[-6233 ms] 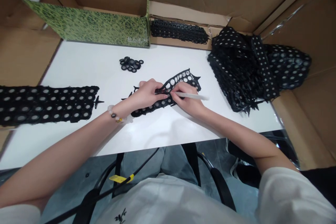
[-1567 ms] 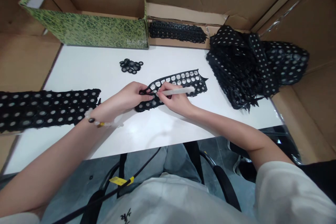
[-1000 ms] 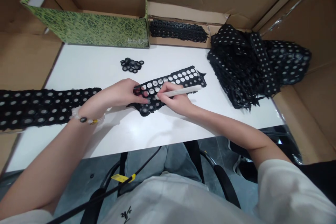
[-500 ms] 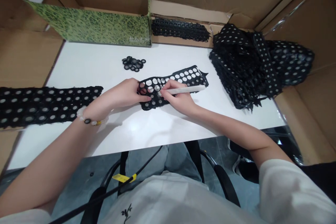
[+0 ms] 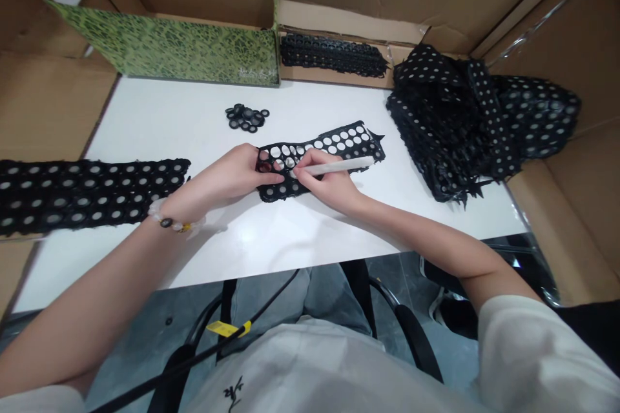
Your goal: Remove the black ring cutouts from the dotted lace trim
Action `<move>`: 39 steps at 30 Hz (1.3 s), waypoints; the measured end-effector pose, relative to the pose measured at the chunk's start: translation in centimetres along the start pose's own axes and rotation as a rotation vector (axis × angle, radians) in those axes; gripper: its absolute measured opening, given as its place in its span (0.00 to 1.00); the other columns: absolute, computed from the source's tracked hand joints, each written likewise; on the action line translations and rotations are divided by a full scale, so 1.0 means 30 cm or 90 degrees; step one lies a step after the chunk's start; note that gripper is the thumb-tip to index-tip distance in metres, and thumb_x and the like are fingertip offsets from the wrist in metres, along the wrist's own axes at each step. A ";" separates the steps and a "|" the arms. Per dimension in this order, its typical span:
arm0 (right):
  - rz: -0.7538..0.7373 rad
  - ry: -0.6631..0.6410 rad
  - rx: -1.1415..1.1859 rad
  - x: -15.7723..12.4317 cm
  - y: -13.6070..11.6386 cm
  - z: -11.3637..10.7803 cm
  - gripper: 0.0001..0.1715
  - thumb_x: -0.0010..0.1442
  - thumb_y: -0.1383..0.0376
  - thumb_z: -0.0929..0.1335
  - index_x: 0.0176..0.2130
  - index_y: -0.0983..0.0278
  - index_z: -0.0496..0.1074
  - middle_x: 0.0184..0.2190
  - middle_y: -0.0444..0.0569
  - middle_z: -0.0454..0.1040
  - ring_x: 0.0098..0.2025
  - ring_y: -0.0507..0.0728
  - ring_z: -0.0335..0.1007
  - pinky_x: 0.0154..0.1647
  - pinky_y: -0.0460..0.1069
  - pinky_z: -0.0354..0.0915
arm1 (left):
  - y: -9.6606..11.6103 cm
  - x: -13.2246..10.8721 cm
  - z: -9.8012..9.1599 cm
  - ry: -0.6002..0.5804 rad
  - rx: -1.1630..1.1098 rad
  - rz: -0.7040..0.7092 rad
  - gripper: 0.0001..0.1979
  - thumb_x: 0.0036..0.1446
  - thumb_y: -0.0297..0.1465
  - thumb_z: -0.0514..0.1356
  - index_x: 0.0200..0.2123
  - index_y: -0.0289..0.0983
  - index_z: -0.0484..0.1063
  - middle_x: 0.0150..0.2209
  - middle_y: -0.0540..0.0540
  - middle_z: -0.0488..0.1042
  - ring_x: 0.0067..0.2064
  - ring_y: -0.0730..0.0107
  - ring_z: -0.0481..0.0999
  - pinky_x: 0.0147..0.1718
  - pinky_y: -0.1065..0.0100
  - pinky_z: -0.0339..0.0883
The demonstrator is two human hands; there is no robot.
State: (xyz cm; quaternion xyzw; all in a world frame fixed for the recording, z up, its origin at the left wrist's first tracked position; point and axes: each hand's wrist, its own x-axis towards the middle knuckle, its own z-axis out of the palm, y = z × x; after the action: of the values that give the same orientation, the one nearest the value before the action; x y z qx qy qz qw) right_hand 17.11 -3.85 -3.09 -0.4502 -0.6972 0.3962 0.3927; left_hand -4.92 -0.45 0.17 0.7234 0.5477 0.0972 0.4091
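A person worked at a white table (image 5: 145,119) with both bare hands over a short black perforated strip (image 5: 320,142), which lay flat near the table's middle, its holes showing white against the surface. The left hand (image 5: 232,171), a beaded bracelet (image 5: 167,223) at its wrist, lay across the strip's left end with the fingers close together; whether it gripped the strip or only pressed it down could not be told. The right hand (image 5: 327,184) was clamped on a white marking stick (image 5: 339,166), its fingers (image 5: 310,158) pinching the stick, with the tip at the strip's holes. The two hands stood just beside each other, fingertips almost meeting.

Left of the strip, a long black perforated band (image 5: 87,193) ran off the table's left edge. Beyond the strip, a small heap of black rings (image 5: 246,117) sat on the table. To the right, a large pile of black dotted strips (image 5: 440,129) lay bunched at the table's far corner. Behind the table stood a green patterned box (image 5: 169,51), and beside it, past the far edge, lay a narrow row of black strip (image 5: 334,55).
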 end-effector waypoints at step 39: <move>-0.046 0.070 0.003 -0.002 -0.015 -0.040 0.14 0.64 0.54 0.71 0.32 0.60 0.71 0.28 0.44 0.74 0.31 0.54 0.66 0.34 0.51 0.61 | 0.043 -0.020 0.009 0.075 -0.060 0.070 0.18 0.51 0.45 0.70 0.35 0.35 0.82 0.29 0.47 0.81 0.34 0.63 0.78 0.31 0.69 0.66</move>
State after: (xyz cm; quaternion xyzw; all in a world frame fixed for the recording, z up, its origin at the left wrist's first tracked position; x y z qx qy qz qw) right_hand 18.08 -3.80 -2.25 -0.4444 -0.6896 0.3582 0.4457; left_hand -4.06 -1.18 1.09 0.7254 0.5253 0.1875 0.4034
